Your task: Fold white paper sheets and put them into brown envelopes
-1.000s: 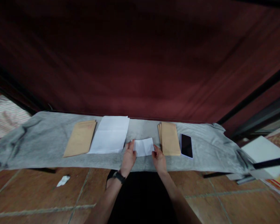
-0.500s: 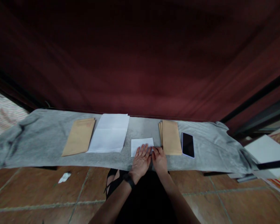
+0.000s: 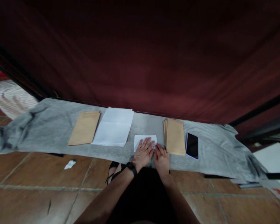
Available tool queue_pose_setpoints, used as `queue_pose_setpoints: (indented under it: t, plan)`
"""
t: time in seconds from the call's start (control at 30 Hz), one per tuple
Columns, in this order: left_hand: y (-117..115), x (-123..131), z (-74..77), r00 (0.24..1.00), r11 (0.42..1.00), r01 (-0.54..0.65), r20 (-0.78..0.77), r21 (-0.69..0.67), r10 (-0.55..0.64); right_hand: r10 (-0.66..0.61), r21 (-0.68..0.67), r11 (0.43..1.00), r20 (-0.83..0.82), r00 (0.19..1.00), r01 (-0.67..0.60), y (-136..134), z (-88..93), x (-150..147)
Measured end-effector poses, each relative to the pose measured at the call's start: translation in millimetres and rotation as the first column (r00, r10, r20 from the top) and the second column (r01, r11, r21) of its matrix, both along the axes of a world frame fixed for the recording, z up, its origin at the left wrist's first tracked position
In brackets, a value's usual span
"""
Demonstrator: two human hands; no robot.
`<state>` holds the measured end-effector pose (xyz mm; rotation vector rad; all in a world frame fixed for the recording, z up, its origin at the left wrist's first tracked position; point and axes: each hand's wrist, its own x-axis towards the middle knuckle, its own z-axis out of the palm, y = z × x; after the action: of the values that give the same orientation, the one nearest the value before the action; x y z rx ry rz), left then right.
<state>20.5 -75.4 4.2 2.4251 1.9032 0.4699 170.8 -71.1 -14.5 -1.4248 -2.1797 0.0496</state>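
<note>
Pressing the small white paper [image 3: 137,140] flat seemed to be the step in hand, judging by the left hand [image 3: 143,153], which lay open on it, palm down, its fingers reaching far and slightly right. The right hand [image 3: 161,156] sat at the paper's near right corner, its fingers bent inward close to the left hand's fingertips; whether they pinched the edge or only rested on it could not be told. Both forearms came up from the near side and converged, the left one slanting more, with a black wristband [image 3: 131,168] at its wrist. A next move probably called for keeping the right fingers steady at that edge and lifting the left palm without dragging the paper. The paper lay at the middle of the cloth-covered worktop [image 3: 149,123], between the large white sheets [image 3: 113,127] on the left and the right-hand brown envelopes [image 3: 176,137]. Farther out lay more brown envelopes [image 3: 85,128] at the left and a dark-screened phone [image 3: 192,146] at the right.
</note>
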Motion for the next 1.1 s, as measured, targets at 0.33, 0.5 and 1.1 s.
queue_pose_setpoints:
  t: [0.33, 0.5, 1.1]
  plan:
    - [-13, -32, 13.8, 0.963, 0.961, 0.269, 0.01, -0.064, -0.269, 0.04, -0.014, 0.999, 0.088, 0.995, -0.038, -6, -1.3, 3]
    - [-24, -41, 26.8, 0.929, 0.922, 0.371, 0.029, -0.112, -0.37, 0.037, -0.036, 0.999, 0.09, 0.995, -0.034, -8, -1.6, 3]
    - [-24, -40, 23.9, 0.929, 0.918, 0.369, 0.021, -0.148, -0.37, 0.233, -0.165, 0.963, 0.121, 0.965, -0.212, 26, 3.9, -22]
